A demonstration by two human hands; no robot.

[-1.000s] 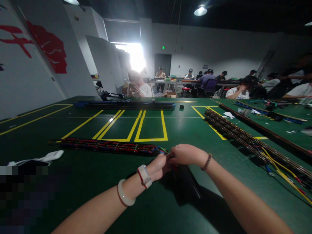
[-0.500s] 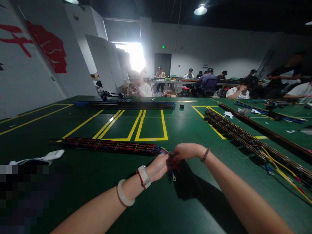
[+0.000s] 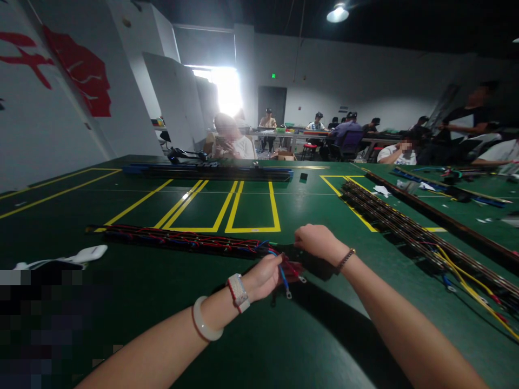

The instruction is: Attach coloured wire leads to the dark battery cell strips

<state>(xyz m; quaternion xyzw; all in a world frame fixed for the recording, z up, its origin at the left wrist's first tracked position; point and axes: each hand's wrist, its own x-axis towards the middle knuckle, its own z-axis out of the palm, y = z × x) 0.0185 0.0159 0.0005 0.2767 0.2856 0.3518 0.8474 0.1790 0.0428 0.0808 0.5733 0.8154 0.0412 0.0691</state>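
On the green table lies a long dark bar-shaped assembly (image 3: pixel 182 241) laced with red and blue wires. Loose leads come out of its right end. My left hand (image 3: pixel 265 278) is closed around the leads; a blue wire (image 3: pixel 284 281) and a red wire (image 3: pixel 295 271) stick out past the fingers, each ending in a metal ring terminal. Up and to the right, my right hand (image 3: pixel 318 246) is closed with its fingers curled down. A thin green wire (image 3: pixel 284 246) runs from the bundle to its fingertips, where the wire's end is hidden.
Long rod-like assemblies (image 3: pixel 389 221) with yellow and blue leads lie at the right. White cables with a plug (image 3: pixel 91 253) lie at the left. Further back is a blue-edged assembly (image 3: pixel 211 172) and a small black block (image 3: pixel 304 177). People sit beyond the table.
My right hand has moved slightly up and right, away from my left hand. The green wire now stretches toward it, and the red lead's ring terminal shows beside the blue one.
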